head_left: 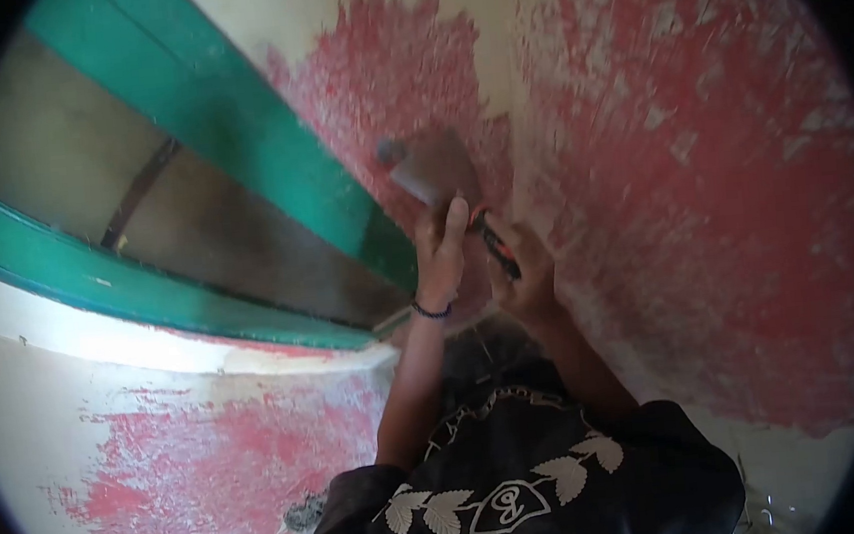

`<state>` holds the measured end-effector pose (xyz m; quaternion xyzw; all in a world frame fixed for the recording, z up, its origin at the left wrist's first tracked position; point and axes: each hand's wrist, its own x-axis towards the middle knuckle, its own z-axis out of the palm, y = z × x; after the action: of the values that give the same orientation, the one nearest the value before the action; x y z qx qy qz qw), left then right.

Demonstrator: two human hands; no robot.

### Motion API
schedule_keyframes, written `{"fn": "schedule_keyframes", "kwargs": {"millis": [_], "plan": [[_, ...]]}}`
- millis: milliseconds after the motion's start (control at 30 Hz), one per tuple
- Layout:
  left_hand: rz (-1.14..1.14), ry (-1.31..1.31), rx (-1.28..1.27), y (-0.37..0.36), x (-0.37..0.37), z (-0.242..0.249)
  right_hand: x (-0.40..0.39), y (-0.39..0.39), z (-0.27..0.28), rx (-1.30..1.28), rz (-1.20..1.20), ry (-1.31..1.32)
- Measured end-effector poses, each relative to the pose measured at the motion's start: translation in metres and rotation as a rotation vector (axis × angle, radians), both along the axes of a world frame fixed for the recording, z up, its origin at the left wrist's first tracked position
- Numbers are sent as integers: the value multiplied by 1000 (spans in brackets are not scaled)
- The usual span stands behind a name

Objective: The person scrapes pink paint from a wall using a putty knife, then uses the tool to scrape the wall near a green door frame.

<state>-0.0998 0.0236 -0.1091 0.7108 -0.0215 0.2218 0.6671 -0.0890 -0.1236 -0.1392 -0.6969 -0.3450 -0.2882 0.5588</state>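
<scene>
In the head view, the working space is a narrow strip of wall (392, 79), red below a ragged cream border, bounded on the left by the slanting edge of a green frame (245, 121) and on the right by a corner line. Past that corner, a second wall (702, 195), mottled red and pale, spreads broadly and gives the right side plenty of open room; the left side is tighter, the frame being near the blade. The scraper (442, 168) is on the narrow strip's side, its wide blade pointing up and to the left; whether it touches the surface cannot be told. The right hand (531, 274) closes around the black and orange handle (500, 247), its forearm rising from the lower right. The left hand (437, 261) pinches the blade near its base, thumb upright along it, forearm rising steeply with a dark bracelet (431, 311) at the wrist.
</scene>
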Motion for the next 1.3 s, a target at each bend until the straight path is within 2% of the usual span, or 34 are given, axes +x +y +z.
{"fn": "schedule_keyframes", "kwargs": {"millis": [133, 267, 433, 533, 767, 833, 900, 1067, 1200, 1300], "plan": [[103, -25, -12, -20, 28, -8, 13, -9, -7, -7, 1, -19], [89, 7, -238, -48, 47, 13, 23, -16, -22, -32, -2, 102], [186, 159, -311, -48, 73, -24, 46, -19, -47, -53, -21, 142], [227, -30, -239, -46, 88, -33, 53, -16, -39, -36, -62, 116], [245, -61, -277, -42, 95, -49, 46, -12, -39, -88, -151, 163], [204, -52, -236, -37, 104, -23, 53, -7, -26, -60, -159, 157], [177, -24, -192, -33, 100, -17, 57, -5, -9, -10, -134, 156], [244, -62, -294, -53, 86, -32, 46, -12, -48, -83, -168, 122], [220, -20, -336, -46, 88, -46, 41, -11, -45, -90, -162, 187], [239, -20, -316, -43, 94, -59, 43, -11, -53, -124, -224, 116]]}}
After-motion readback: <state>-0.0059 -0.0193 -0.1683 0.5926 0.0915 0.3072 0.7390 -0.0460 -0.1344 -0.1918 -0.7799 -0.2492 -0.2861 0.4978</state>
